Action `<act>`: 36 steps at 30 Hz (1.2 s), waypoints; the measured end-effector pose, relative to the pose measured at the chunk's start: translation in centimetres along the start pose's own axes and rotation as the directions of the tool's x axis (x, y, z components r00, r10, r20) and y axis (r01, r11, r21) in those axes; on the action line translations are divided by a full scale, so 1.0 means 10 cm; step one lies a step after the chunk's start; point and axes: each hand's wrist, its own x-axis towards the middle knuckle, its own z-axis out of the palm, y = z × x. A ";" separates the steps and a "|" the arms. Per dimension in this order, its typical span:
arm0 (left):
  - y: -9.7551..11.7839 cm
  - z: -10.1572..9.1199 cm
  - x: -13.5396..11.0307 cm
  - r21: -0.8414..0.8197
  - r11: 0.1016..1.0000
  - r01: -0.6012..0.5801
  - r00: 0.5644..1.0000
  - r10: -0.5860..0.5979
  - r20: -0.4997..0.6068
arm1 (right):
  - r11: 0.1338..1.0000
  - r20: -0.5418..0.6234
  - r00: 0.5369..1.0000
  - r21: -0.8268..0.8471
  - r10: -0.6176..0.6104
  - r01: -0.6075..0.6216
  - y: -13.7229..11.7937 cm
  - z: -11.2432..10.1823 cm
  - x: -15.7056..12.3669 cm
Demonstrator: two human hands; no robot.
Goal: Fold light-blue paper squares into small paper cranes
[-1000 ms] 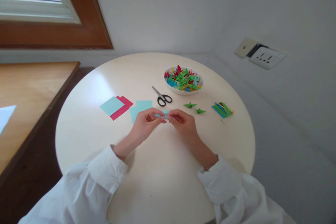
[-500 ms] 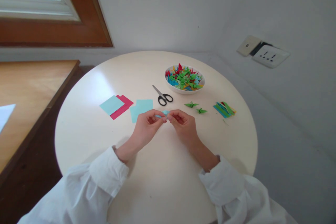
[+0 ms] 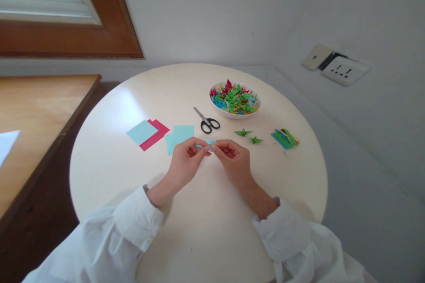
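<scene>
My left hand [image 3: 186, 155] and my right hand [image 3: 233, 159] meet over the middle of the round table, fingertips nearly touching. Between them they pinch a small piece of light blue folded paper [image 3: 210, 142], mostly hidden by the fingers. Just beyond my left hand lie light blue paper sheets [image 3: 181, 135]. Scissors [image 3: 207, 123] with black handles rest past the fingertips, blades pointing away to the left. Two green paper cranes [image 3: 243, 132] sit beyond my right hand.
A white bowl [image 3: 232, 116] full of colourful paper cranes stands at the back. Light blue and red sheets [image 3: 153, 140] lie on the left of the white table [image 3: 199, 230], and a pile of coloured paper strips [image 3: 284, 138] on the right. A wall socket [image 3: 345, 70] is at right.
Both hands keep their pinch on the light blue paper, with only slight finger movement. The whole view has shifted very slightly.
</scene>
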 end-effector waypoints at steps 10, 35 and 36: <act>-0.02 0.00 0.01 -0.041 0.999 0.001 1.000 0.000 0.017 | 0.998 -0.027 0.999 0.040 0.041 -0.040 0.07 -0.02 0.03; -0.12 -0.04 0.07 -0.121 0.989 0.087 0.986 -0.068 0.153 | 0.998 0.118 0.993 -0.055 0.015 -0.008 0.11 -0.07 0.07; -0.12 -0.04 0.07 -0.125 0.988 0.091 0.988 -0.074 0.135 | 0.997 0.104 0.995 -0.075 -0.004 0.011 0.11 -0.07 0.06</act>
